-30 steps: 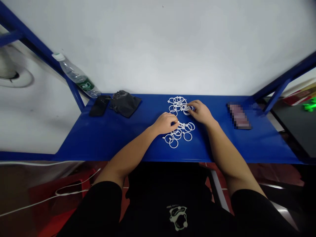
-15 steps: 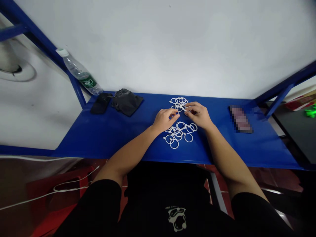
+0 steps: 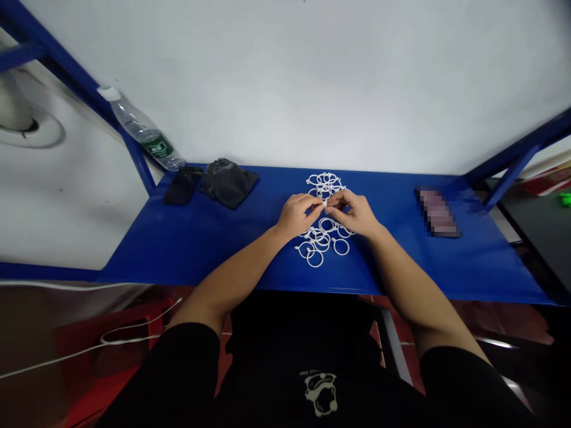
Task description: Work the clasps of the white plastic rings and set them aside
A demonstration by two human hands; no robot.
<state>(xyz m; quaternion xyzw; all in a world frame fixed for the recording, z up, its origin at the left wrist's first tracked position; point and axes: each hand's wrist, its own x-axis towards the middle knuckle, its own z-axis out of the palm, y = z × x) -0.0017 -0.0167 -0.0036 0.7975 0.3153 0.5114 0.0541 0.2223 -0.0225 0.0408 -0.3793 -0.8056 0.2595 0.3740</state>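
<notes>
My left hand point(image 3: 298, 215) is closed in a pinch, fingertips toward the right. Thumb and forefinger grip a small white ring point(image 3: 325, 203), mostly hidden by the fingers. From the other side my right hand point(image 3: 354, 213) pinches at the same white piece, so the fingertips of both hands nearly meet. Just beyond them lies a pile of white rings point(image 3: 329, 178) with small knobs on their rims. A second loose group of such rings point(image 3: 314, 258) is spread on the blue table point(image 3: 250, 249) nearer to me, partly overlapping.
On the left are a dark drawstring pouch point(image 3: 229, 183), a black flat object point(image 3: 182, 185) and a clear bottle point(image 3: 143, 131) leaning at the blue frame. A pixelated pinkish object point(image 3: 438, 212) lies on the right. The white wall point(image 3: 307, 89) rises behind the table.
My right hand has moved left and slightly down, away from the far pile, to meet the left fingertips at the white ring. My left hand has barely moved.
</notes>
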